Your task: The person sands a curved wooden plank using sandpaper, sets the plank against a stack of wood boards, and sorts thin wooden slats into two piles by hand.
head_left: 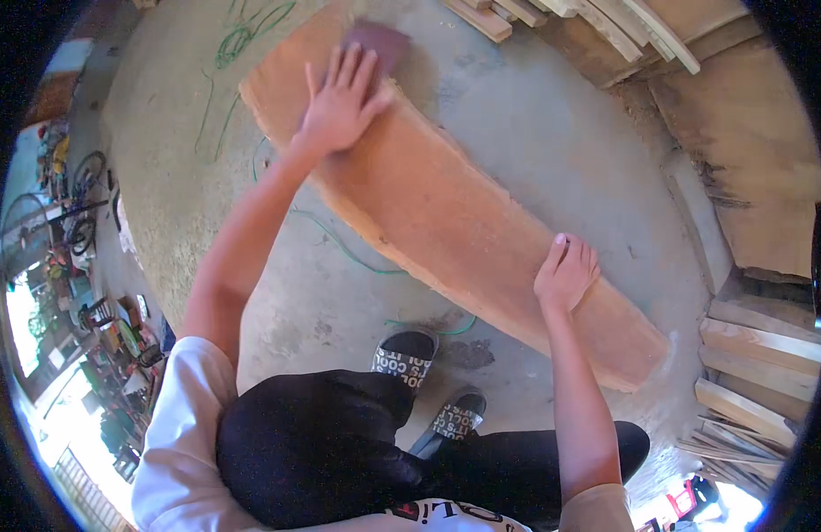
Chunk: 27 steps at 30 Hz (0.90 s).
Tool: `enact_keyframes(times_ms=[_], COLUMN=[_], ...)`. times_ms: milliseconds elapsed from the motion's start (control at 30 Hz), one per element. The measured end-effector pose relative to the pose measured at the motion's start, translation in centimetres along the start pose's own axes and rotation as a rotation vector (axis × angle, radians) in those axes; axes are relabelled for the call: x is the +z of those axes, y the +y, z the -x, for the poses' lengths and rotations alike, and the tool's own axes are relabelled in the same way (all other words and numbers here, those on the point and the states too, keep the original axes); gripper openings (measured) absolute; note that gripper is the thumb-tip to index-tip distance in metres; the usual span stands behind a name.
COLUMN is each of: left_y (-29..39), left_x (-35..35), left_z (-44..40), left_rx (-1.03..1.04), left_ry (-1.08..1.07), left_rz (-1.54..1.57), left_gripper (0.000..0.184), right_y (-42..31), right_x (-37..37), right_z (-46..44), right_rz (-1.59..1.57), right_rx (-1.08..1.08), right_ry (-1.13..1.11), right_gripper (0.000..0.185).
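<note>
A long wooden slab (428,199) with rough, wavy edges lies slantwise before me, from upper left to lower right. Near its far end, my left hand (339,102) presses down with fingers stretched over a dark reddish-brown sheet of sandpaper (384,44). The sheet sticks out past the fingertips and is blurred; its part beneath the palm is hidden. My right hand (567,273) rests on the nearer half of the slab, its fingers bent over the far edge.
Green cord (339,244) trails over the concrete floor (534,106) and coils at the top left. Wooden boards (756,346) are stacked at right, with more strips (641,35) at the top. My slippered feet (410,350) stand below the slab. Bicycles (86,204) are at far left.
</note>
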<state>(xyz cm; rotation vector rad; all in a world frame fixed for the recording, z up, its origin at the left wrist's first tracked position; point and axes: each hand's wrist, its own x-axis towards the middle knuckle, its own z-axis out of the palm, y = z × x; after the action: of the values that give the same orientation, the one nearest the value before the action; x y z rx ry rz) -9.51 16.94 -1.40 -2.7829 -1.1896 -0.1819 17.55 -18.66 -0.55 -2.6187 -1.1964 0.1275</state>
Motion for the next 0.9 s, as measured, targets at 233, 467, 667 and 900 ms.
enact_keyframes(times_ms=[233, 467, 667, 900], left_y=[-3.8, -2.2, -13.3, 2.2], left_x=[1.0, 1.7, 7.8, -2.1], left_z=[-1.9, -1.1, -3.7, 3.7], left_rx=[0.018, 0.086, -0.019, 0.304], left_ry=[-0.040, 0.088, 0.045, -0.168], left_rz=[-0.048, 0.137, -0.056, 0.161], left_gripper=[0.067, 0.060, 0.057, 0.057], right_y=[0.1, 0.3, 0.1, 0.2], right_x=[0.2, 0.6, 0.3, 0.3], right_z=[0.0, 0.0, 0.1, 0.0], right_rz=[0.009, -0.021, -0.001, 0.002], right_rx=[0.003, 0.005, -0.016, 0.005], right_ry=[-0.022, 0.009, 0.008, -0.042], right_gripper=[0.033, 0.031, 0.034, 0.035])
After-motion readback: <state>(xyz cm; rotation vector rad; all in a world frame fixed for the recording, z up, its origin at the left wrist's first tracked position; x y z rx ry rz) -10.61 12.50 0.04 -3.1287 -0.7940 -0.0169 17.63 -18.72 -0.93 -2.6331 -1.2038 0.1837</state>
